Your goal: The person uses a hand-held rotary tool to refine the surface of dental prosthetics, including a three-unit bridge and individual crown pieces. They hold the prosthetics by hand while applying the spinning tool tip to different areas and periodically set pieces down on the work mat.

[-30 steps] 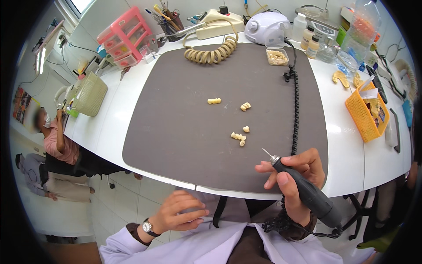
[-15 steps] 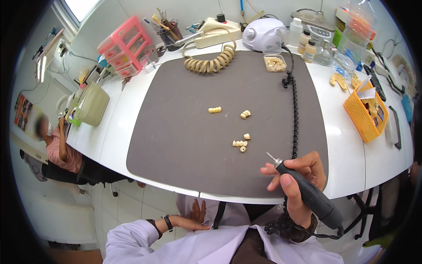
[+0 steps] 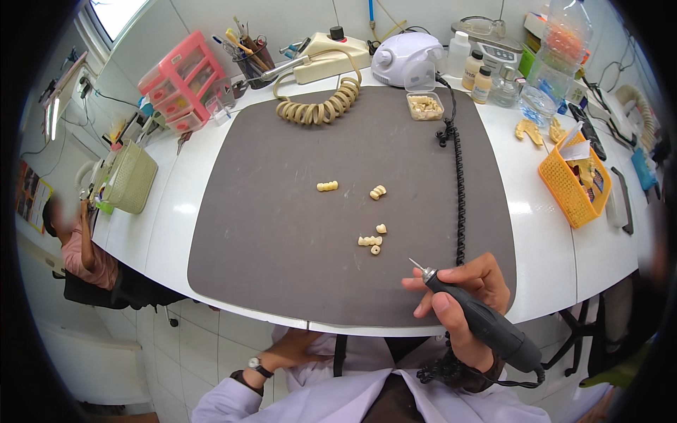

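A black dental handpiece (image 3: 483, 321) with a thin metal bur at its tip is gripped in my right hand (image 3: 469, 296), over the near right part of the grey mat (image 3: 282, 254). Its bur points up and left. My left hand (image 3: 293, 349) lies flat on my lap below the table edge, holding nothing, its fingertips partly hidden. On the mat lie cream-coloured dental pieces: a bridge (image 3: 327, 186), a second bridge (image 3: 378, 192), and a close group of a single crown (image 3: 381, 228), another bridge (image 3: 369, 241) and a small crown (image 3: 375, 250).
A black coiled cord (image 3: 460, 197) runs down the mat's right side. Beige coiled tubing (image 3: 321, 111) and a box of tooth pieces (image 3: 425, 107) lie at the back. A yellow basket (image 3: 575, 183) stands right, pink drawers (image 3: 185, 81) back left. Another person (image 3: 92, 254) sits far left.
The view has shifted slightly, so things on the table appear further left and the near ones lower. My left hand has slid further under the table edge. The right hand keeps its hold.
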The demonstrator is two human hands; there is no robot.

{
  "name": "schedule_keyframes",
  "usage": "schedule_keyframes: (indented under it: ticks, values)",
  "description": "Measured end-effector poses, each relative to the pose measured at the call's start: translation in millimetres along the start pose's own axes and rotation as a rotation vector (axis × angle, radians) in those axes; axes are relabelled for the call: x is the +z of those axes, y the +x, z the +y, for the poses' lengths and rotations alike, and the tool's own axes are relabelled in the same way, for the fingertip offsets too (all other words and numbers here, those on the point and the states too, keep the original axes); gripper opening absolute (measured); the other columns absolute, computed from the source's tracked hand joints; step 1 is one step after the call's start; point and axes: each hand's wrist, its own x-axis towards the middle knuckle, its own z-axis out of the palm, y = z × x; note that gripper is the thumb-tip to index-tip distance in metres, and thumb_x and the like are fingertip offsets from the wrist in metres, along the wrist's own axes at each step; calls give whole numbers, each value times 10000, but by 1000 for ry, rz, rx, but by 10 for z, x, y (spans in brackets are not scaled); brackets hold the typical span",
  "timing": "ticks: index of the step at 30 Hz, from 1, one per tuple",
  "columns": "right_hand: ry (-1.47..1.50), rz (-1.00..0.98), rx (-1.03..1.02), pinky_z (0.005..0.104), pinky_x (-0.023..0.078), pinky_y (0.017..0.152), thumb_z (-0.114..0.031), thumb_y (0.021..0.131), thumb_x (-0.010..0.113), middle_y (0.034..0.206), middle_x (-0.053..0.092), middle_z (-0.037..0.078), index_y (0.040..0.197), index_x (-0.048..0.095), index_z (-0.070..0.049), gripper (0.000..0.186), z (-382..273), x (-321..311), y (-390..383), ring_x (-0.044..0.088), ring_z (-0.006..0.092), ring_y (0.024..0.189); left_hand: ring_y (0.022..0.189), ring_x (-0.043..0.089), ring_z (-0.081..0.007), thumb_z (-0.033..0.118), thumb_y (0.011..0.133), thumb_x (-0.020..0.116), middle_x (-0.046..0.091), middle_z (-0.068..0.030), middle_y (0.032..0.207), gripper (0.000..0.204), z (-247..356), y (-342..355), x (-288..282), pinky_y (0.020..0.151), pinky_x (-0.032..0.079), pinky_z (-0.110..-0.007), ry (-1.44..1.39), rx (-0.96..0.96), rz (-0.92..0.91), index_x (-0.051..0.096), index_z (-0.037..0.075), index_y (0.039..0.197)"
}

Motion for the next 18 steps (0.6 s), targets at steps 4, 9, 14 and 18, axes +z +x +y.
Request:
schedule_keyframes:
  ticks: [4, 9, 14, 18]
  values:
    - [-73, 56, -1, 344, 531, 716, -28, 797, 609, 843, 624, 200, 937, 487, 11, 190, -15, 35, 1, 663, 225, 769, 1019, 549, -346, 446, 724, 687, 483, -219, 1264, 569, 713, -222, -836, 865, 434, -349, -29, -91, -445, 594, 76, 1146]
    - [-41, 27, -47, 289, 560, 652, 1, 803, 610, 839, 602, 174, 943, 495, 26, 182, -5, 21, 12, 656, 256, 865, 676, 654, -270, 357, 781, 674, 625, -232, 1027, 413, 838, -439, -1419, 542, 526, -252, -517, 620, -934, 666, -2, 983]
    - [-39, 19, -48, 288, 562, 658, 5, 804, 607, 847, 605, 174, 948, 496, 26, 183, 25, 30, 2, 653, 254, 876, 616, 642, -243, 227, 845, 617, 654, -209, 891, 271, 1026, -157, -1332, 437, 488, -256, -1206, 1410, -328, 656, -34, 905]
    - [-27, 5, 0, 285, 559, 686, 11, 810, 600, 860, 608, 170, 958, 497, 21, 181, -43, 9, -4, 643, 241, 906, 602, 597, -191, 127, 776, 660, 663, -98, 770, 163, 1596, -64, -1243, 478, 454, -242, -368, 593, 773, 656, -3, 874]
